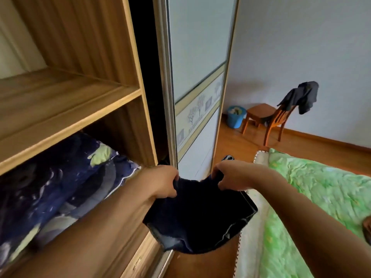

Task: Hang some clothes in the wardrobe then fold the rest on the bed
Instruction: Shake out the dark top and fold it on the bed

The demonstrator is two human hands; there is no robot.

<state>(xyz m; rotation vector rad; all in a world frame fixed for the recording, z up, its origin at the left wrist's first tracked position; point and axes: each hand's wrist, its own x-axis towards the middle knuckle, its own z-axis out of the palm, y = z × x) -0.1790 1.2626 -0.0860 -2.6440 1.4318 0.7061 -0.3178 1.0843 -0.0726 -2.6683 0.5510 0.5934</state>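
Wooden chair (260,111), blue bin (235,119), pale wall (301,37)

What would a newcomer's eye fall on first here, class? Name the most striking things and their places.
The left hand and right hand grip a dark garment at centre foreground. A blue patterned quilt fills the lower compartment of the wardrobe at left; a bright green bedspread lies at right.
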